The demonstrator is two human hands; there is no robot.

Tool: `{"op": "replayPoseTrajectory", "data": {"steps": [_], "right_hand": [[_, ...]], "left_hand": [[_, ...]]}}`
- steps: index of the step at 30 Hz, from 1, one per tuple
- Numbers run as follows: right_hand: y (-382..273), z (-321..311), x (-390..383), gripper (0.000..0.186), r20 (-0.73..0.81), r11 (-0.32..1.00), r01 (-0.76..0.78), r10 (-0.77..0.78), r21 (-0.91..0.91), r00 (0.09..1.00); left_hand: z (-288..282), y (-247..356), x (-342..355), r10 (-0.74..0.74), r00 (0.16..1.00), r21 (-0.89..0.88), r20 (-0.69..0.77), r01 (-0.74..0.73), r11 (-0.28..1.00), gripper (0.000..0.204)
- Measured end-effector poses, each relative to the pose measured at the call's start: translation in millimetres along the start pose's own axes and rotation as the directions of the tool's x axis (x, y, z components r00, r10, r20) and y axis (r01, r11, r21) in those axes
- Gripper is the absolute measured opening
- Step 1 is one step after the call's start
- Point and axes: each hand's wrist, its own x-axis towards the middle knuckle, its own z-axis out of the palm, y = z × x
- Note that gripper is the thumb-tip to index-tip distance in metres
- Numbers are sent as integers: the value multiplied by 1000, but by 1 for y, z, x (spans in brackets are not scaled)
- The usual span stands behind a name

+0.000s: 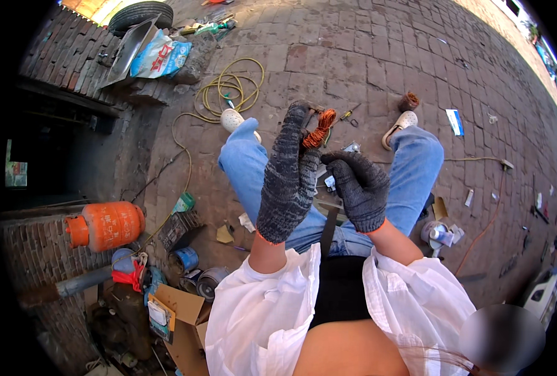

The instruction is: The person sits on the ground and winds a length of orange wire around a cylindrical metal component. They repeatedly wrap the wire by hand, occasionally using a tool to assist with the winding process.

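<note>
Both my hands wear dark grey knitted gloves with orange cuffs. My left hand [286, 182] is closed around a bundle of copper wire [319, 130], whose loops stick out on the right side of the fingers. Just below and to the right, my right hand [361, 188] has its fingers pinched together close to the left palm. What sits between those fingertips, if anything, is hidden. On the bricks beyond the hands lies a screwdriver [350, 113] with a yellow handle. A round coil of reddish-brown wire [408, 101] rests beside my right shoe.
A yellow hose [230, 84] lies coiled on the brick ground ahead. To the left are an orange gas cylinder [112, 225], a cardboard box [181, 310] and several cans. A blue-and-white packet [455, 122] and a reddish cable [488, 230] lie on the right.
</note>
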Motion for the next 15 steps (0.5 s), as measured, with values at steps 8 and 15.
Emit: {"op": "replayPoseTrajectory", "data": {"steps": [8,15], "right_hand": [[4,1,2,17,-21,1000,-22,22,-11,1000],[5,1,3,18,-23,998,-37,38,41,999]], "left_hand": [[2,-5,-1,53,988,-81,-145,-65,995,42],[0,-6,2,73,981,27,-182,-69,997,34]]}}
